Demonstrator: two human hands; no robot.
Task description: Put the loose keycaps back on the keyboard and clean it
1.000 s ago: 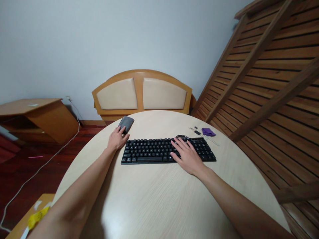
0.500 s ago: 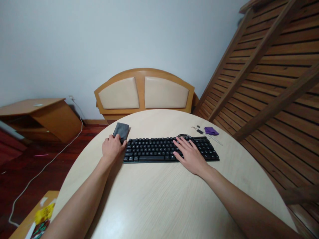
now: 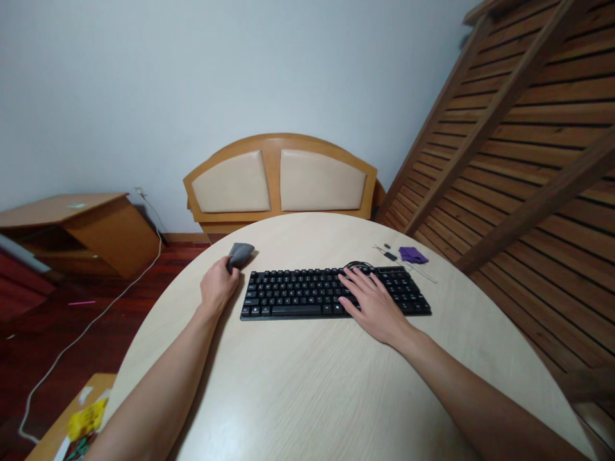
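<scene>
A grey cloth [image 3: 241, 255] is pinched in my left hand [image 3: 219, 282], just past the left end of a black keyboard [image 3: 295, 293]. The fingers are closed on its near edge, and the far part bunches up off the table. My right hand [image 3: 375, 307] lies flat on the keyboard with its fingers spread, covering keys left of the number pad. Behind the keyboard a coiled black cable [image 3: 358, 264] shows above my right fingertips.
A folded purple cloth [image 3: 413, 255] lies at the table's back right, beside a thin pale stick [image 3: 423, 274] and small dark pieces [image 3: 390, 255]. The round table [image 3: 298, 384] faces a padded headboard [image 3: 321, 179]. Wooden slats [image 3: 538, 166] lean at the right.
My left hand has closed on the grey cloth and lifted it, so it is now bunched instead of lying flat. My right hand stays on the keyboard. The view has shifted slightly.
</scene>
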